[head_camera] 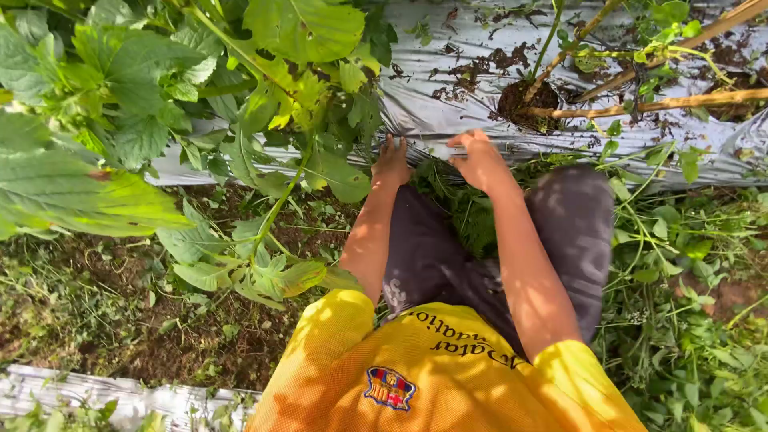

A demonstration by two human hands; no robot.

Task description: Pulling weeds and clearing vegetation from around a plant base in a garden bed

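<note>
Weeds (464, 210), a dark green tuft of thin stems and small leaves, grow at the edge of a silver plastic mulch sheet (448, 112), low between the person's knees, and both bare hands reach down to them. One person is at work, seen from above, with two hands in view. The left hand (392, 160) presses its fingers down where the sheet meets the soil, fingers bent and close together; whether it grips anything cannot be told. The right hand (478, 158) hovers just beside it, fingers curled loosely over the tuft, not visibly closed on a stem. The person wears a yellow jersey (432, 376) and dark grey trousers (576, 232). Two strips of mulch sheet show: the wide one ahead, spotted with crumbs of soil, and a narrow one (96, 396) at the lower left. One planting hole (524, 102) in the wide sheet holds dark earth and a thin stem. Three bamboo stakes (664, 102) slant across the upper right. One large broad-leaved plant (160, 104) fills the upper left, its leaves bright green in sun. Bare brown soil (120, 320) and low weeds cover the furrow between the strips.
</note>
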